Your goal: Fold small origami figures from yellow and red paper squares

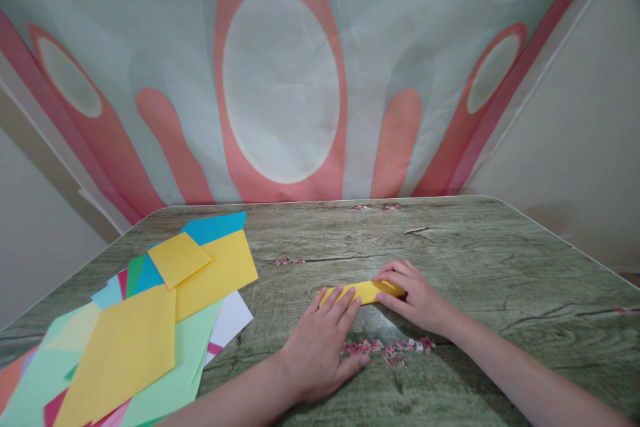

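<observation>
A narrow folded strip of yellow paper [368, 291] lies on the wood-patterned table, right of the middle. My left hand [320, 347] rests palm down with its fingers outstretched over the strip's left end, thumb apart on the table side. At the other end, my right hand [417, 297] grips the strip, with the fingers at its far edge and the thumb at its near edge. The fingers of both hands cover parts of the paper, so how many layers it has cannot be seen.
A loose pile of coloured sheets covers the table's left side, with a large yellow sheet [125, 347], a small yellow square [179, 259], a blue sheet [215, 227] and a light green sheet [193, 340]. Behind the table [320, 233] hangs a pink-and-grey patterned backdrop [280, 87].
</observation>
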